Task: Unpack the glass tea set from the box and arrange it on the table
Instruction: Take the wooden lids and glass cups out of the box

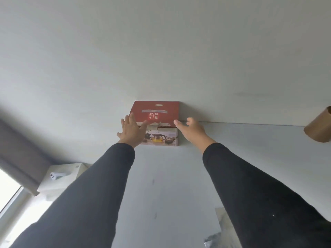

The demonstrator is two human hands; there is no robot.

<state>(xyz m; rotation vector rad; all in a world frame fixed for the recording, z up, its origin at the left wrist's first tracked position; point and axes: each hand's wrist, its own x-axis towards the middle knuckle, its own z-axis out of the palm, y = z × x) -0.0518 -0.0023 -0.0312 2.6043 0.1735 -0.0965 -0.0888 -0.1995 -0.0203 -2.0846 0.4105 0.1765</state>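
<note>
Left hand [131, 132] found extended toward box [157, 120], fingers straight and spread, overlapping the box's near left corner in view; contact likely, not confirmed. Gripped nothing. Right hand [190, 130] found reaching at the box's right side, fingers loosely curled, thumb pointing at the near right corner of the lid; held nothing, and touch with the box could not be told. Both arms in black sleeves [100, 190], stretched forward from the lower edge of view.

Box noted at far edge of white table [170, 176], back side set against the pale wall [161, 51]. Lid red with Chinese characters and a strip of clear tape across the top; front face printed with a picture of a glass teapot and cups. Front edge of lid torn and ragged. Lid closed; contents not seen.

Brown cylindrical object [319, 126] recorded at right edge of view, partly cut off, kind not determined. White carton [62, 178] observed at lower left beside the table, small white device [57, 175] lying on top. Grey curtain [19, 154] and bright window [9, 190] at far left. Shiny crumpled wrapping [217, 233] seen on table near right sleeve.
</note>
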